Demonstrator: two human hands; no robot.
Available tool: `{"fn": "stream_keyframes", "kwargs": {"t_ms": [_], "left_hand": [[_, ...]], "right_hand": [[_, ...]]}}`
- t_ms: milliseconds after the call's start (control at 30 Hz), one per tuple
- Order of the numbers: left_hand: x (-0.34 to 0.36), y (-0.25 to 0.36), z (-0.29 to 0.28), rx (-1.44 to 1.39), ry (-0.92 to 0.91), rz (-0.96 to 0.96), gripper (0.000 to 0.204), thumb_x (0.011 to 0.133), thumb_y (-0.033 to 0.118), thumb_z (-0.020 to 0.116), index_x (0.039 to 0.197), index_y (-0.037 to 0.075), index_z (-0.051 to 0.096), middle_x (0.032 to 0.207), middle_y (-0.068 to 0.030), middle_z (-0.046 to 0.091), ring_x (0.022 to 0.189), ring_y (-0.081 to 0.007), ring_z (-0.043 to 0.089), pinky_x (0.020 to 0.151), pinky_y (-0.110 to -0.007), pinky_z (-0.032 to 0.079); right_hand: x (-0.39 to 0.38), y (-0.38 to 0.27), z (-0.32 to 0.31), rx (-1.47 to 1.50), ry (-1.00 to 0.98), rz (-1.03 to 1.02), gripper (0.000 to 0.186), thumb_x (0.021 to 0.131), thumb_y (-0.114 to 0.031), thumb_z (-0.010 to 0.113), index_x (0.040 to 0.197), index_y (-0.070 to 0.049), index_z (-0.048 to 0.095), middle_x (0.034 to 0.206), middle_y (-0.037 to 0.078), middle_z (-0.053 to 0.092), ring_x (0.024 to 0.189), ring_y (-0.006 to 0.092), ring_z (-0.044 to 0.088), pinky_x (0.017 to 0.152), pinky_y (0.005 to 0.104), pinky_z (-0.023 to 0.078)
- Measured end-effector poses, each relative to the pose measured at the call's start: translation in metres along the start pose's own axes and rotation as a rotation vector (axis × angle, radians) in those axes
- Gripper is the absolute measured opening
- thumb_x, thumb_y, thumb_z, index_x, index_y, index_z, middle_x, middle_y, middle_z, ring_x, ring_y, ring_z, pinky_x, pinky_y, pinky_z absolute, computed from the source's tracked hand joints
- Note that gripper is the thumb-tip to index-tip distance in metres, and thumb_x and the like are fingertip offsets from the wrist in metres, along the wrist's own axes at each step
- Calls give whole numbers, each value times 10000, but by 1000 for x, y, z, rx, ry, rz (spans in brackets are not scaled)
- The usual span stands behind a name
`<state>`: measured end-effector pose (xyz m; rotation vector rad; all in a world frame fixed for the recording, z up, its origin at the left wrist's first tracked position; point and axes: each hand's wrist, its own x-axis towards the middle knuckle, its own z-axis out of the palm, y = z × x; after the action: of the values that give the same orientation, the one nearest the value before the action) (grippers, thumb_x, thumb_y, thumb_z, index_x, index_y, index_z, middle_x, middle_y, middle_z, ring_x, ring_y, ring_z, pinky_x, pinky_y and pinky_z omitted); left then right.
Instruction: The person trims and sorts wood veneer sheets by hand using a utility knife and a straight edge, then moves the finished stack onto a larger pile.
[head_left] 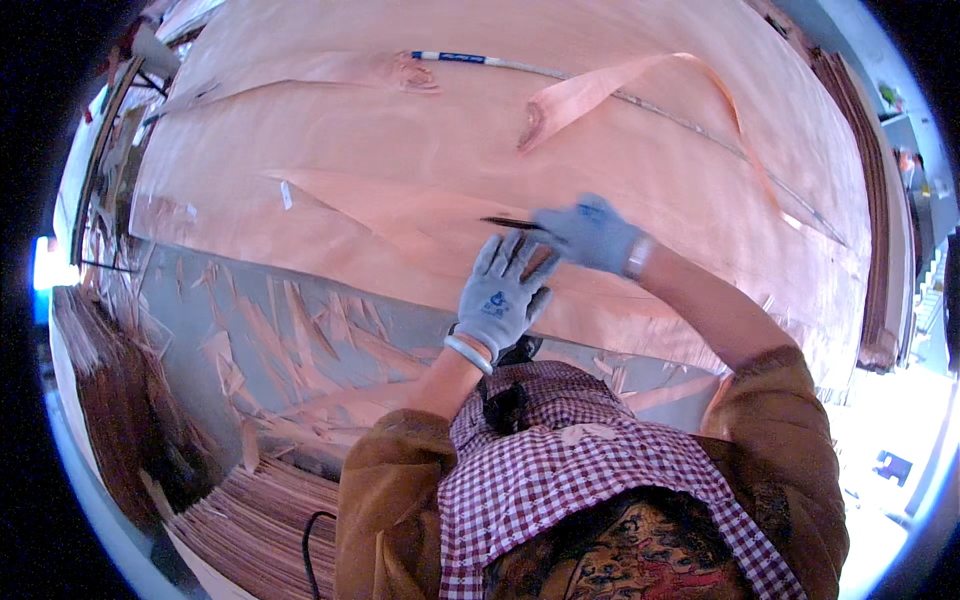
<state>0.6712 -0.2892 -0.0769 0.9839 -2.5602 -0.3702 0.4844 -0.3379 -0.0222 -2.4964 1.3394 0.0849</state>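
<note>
A large pinkish sheet of wood veneer spreads out in front of me. My left hand, in a pale grey-blue glove, lies on it near the front edge with fingers spread and nothing held. Just to its right, my right hand, gloved and slightly blurred, is closed around a dark-bladed knife. The blade points left, above the left fingertips; its handle is hidden in the glove. Beneath the blade, a loose pointed veneer piece stretches leftward across the sheet.
A long thin rod with a blue-and-white end crosses the sheet's far part. One curled veneer strip arches over it. Torn veneer scraps litter the floor on the near side. Veneer stacks stand at lower left.
</note>
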Motion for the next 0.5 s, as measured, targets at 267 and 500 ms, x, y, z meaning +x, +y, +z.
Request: {"fn": "stream_keyframes", "kwargs": {"t_ms": [267, 500], "left_hand": [[-3, 0, 1, -51, 15, -22, 404, 822, 372, 521, 1188, 204, 562, 1218, -144, 504, 1171, -321, 418, 1029, -477, 256], [-1, 2, -1, 25, -3, -26, 451, 805, 325, 559, 1245, 238, 514, 1297, -163, 392, 1211, -358, 350, 1027, -488, 262]], "right_hand": [[96, -51, -19, -243, -258, -107, 148, 828, -239, 502, 919, -165, 593, 760, 95, 653, 730, 283, 647, 624, 405, 484], [-1, 13, -14, -178, -302, 155, 171, 851, -244, 480, 1005, -197, 537, 829, 73, 654, 752, 269, 634, 671, 403, 421]]}}
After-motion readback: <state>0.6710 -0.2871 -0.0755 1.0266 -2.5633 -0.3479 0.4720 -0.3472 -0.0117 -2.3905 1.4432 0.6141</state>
